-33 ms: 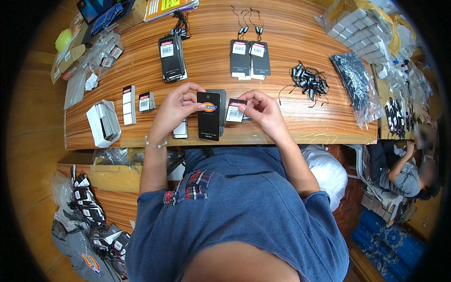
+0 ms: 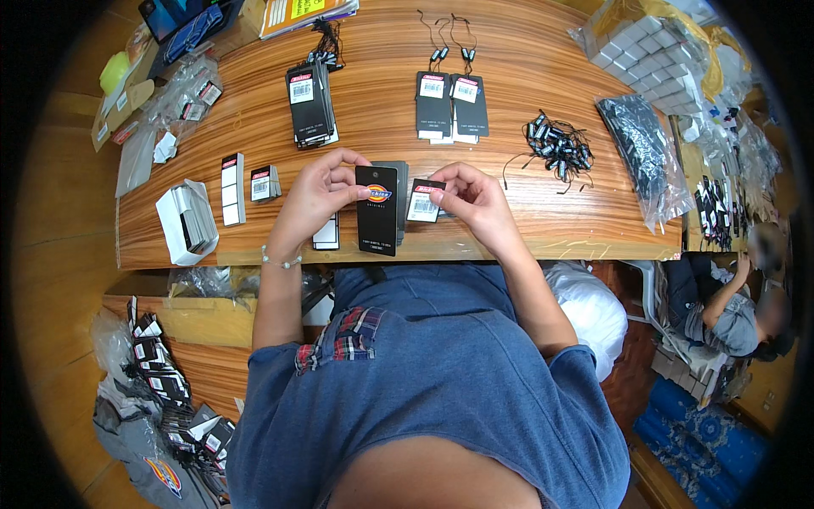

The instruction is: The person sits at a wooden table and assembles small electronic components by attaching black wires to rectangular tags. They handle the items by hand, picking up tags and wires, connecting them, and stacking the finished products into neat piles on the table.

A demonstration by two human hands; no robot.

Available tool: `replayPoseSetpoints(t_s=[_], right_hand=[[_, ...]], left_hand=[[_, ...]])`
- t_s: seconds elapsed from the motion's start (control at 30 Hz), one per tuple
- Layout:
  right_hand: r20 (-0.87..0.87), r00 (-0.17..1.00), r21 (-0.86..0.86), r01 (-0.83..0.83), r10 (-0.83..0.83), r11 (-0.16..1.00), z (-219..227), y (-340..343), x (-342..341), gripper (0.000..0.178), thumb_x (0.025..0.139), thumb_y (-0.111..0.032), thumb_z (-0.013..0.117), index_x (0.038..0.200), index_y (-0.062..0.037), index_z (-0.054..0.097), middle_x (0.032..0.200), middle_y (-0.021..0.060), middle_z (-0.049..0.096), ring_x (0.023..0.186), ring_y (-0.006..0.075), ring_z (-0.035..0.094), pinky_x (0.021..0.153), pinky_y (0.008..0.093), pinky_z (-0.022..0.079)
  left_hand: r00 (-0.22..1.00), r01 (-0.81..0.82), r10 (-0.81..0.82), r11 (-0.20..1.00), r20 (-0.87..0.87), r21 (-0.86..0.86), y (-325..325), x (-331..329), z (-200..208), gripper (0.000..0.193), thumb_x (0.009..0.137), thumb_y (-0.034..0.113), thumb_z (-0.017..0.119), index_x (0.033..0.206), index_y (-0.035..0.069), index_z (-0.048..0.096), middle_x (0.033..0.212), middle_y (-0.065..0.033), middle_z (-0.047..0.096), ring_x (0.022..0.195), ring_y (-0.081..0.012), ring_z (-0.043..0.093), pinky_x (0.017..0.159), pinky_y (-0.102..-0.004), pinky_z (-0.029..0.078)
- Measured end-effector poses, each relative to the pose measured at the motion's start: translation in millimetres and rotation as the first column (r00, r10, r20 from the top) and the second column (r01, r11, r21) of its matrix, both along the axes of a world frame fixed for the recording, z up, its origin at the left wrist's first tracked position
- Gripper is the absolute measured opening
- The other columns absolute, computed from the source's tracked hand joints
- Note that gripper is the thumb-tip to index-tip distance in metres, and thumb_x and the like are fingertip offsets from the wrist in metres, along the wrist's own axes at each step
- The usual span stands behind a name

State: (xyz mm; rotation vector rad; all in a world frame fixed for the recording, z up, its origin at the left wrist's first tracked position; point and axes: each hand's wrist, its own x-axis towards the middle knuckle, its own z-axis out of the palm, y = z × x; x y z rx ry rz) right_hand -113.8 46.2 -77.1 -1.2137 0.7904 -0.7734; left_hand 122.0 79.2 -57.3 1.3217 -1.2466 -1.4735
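Between thumb and fingers, my left hand (image 2: pixel 324 192) pinches a tall black hang tag (image 2: pixel 376 227) with a coloured logo and a hole at its top. Just behind it, a stack of dark hang tags (image 2: pixel 401 191) shows at its right edge. My right hand (image 2: pixel 476 200) is closed on a small black-and-white barcode tag (image 2: pixel 420 206) with a red band, close to the right of the stack. Below my left wrist, a white-panelled card (image 2: pixel 326 236) lies at the table's front edge, partly hidden by the hand.
Stringed tag stack (image 2: pixel 310 109) and two stringed tag piles (image 2: pixel 451 106) lie farther back. Right of them are a heap of black strings (image 2: pixel 560 146) and a plastic bag (image 2: pixel 642 157). Left are white-panelled strips (image 2: pixel 231 188), small tags (image 2: pixel 264 183) and a white box of cards (image 2: pixel 188 225).
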Motion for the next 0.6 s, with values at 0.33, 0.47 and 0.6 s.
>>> replayPoseSetpoints(t_s=[0.33, 0.47, 0.6], right_hand=[[-0.158, 0.964, -0.424, 0.130, -0.214, 0.896, 13.6, 13.7, -4.3, 0.032, 0.077, -0.009, 0.066, 0.106, -0.0028, 0.054, 0.062, 0.0001, 0.051, 0.056, 0.0067, 0.047, 0.053, 0.0212, 0.040], [-0.291, 0.741, -0.583, 0.365, -0.606, 0.726, -5.4, -18.8, -78.8, 0.013, 0.079, -0.005, 0.058, 0.092, -0.0019, 0.061, 0.073, 0.0057, 0.060, 0.063, 0.0113, 0.054, 0.057, 0.0246, 0.044], [-0.573, 0.398, -0.691, 0.237, -0.717, 0.683, -26.1, -38.8, -147.0, 0.008, 0.072, -0.008, 0.065, 0.077, -0.0022, 0.062, 0.071, 0.0099, 0.057, 0.062, 0.0215, 0.054, 0.058, 0.0314, 0.044]], left_hand=[[0.989, -0.128, 0.117, 0.984, -0.089, -0.126, 4.8, -57.4, 1.9, 0.032, 0.076, -0.002, 0.064, 0.107, -0.002, 0.055, 0.087, -0.0068, 0.063, 0.077, -0.0077, 0.059, 0.069, -0.0179, 0.047], [0.985, -0.171, 0.166, 0.973, -0.048, -0.154, 4.4, -62.3, 9.8, 0.030, 0.076, -0.004, 0.063, 0.105, -0.002, 0.056, 0.089, -0.0069, 0.062, 0.078, -0.0081, 0.059, 0.071, -0.0183, 0.048], [0.988, -0.142, 0.134, 0.985, -0.076, -0.102, -1.5, -64.4, 4.1, 0.030, 0.076, -0.004, 0.063, 0.105, -0.001, 0.057, 0.089, -0.0063, 0.062, 0.080, -0.0085, 0.059, 0.071, -0.0184, 0.048]])
